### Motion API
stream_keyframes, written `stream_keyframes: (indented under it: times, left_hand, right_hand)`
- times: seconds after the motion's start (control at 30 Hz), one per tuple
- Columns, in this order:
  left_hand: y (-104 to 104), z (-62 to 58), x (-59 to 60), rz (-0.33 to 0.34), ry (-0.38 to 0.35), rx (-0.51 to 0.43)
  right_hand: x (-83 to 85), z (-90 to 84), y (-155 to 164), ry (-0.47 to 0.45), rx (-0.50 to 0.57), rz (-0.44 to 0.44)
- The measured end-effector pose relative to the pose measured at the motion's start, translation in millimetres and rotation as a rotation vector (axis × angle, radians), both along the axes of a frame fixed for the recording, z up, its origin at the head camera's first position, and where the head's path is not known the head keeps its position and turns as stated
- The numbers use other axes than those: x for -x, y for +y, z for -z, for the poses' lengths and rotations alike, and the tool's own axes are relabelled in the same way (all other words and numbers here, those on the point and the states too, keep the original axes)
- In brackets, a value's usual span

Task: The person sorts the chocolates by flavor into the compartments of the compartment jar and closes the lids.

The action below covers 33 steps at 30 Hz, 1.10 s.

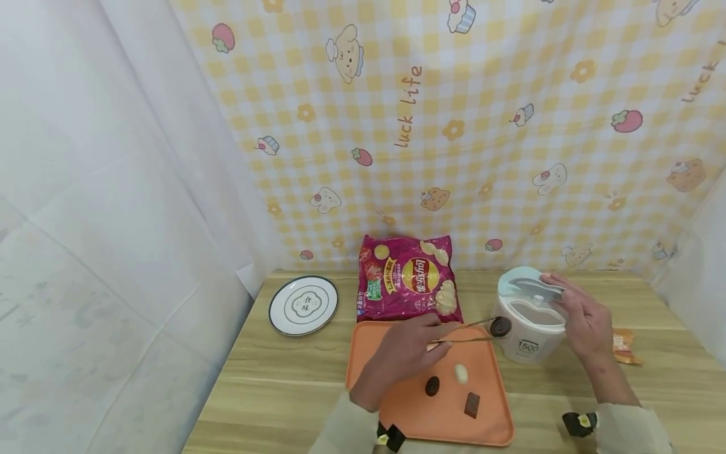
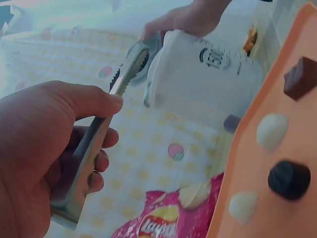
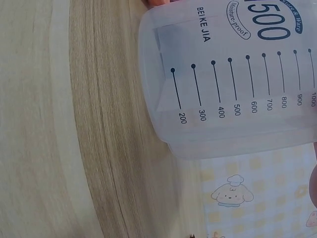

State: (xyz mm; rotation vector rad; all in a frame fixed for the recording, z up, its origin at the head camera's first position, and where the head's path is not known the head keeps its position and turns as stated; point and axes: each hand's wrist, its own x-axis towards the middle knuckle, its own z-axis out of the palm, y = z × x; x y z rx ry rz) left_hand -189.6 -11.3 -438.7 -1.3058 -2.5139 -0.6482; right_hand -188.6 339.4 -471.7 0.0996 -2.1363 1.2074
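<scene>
Yellow checked cloth with cartoon animals hangs behind a wooden tabletop point(image 1: 283, 378), which carries an orange tray point(image 1: 397, 403), a pink crisp bag point(image 1: 405, 277) just behind the tray, a white plate point(image 1: 303, 305) well to the left, and a white measuring container point(image 1: 530, 328) just beside the tray's right edge.

The right hand point(image 1: 584, 318) rests on the container's pale blue lid point(image 1: 524, 282), fingers curved over its rim; the lid sits tilted, partly raised off the opening. The left hand point(image 1: 405, 350) grips metal tongs point(image 1: 467, 331), thumb on top and fingers point(image 2: 94, 168) curled beneath, so the arms are squeezed together on a dark round sweet point(image 1: 501, 326). That sweet hangs at the tong tips, well clear of the hand itself, touching or just short of the container's near wall and below its rim.

On the tray lie another dark round sweet point(image 1: 432, 386), a pale oval one point(image 1: 461, 373) and a brown square piece point(image 1: 472, 405), apart from each other. An orange wrapper point(image 1: 626, 347) lies on the tabletop behind the right wrist.

The risk, as I judge it: the round sweet is held only by narrow serrated tips, so a slackened squeeze, or a knock against the container wall or the tilted lid, could let it roll off onto the tabletop. Pressing on the lid could also tip the light container.
</scene>
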Motion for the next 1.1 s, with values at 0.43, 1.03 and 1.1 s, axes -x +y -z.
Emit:
stream_keyframes:
  times: [0.43,1.03,1.1]
  left_hand:
    - [48,4.0,7.2,-0.041,-0.017,-0.058]
    - [66,19.7,16.1,-0.055,0.029,-0.124]
    - [66,20.2,16.4,-0.055,0.019,-0.129]
  right_hand:
    - [1.4,2.5,1,0.071,0.061,-0.066]
    - [0.7,3.5,-1,0.082,0.097,-0.104]
    - [0.6,3.9,-1,0.083,0.096,-0.104]
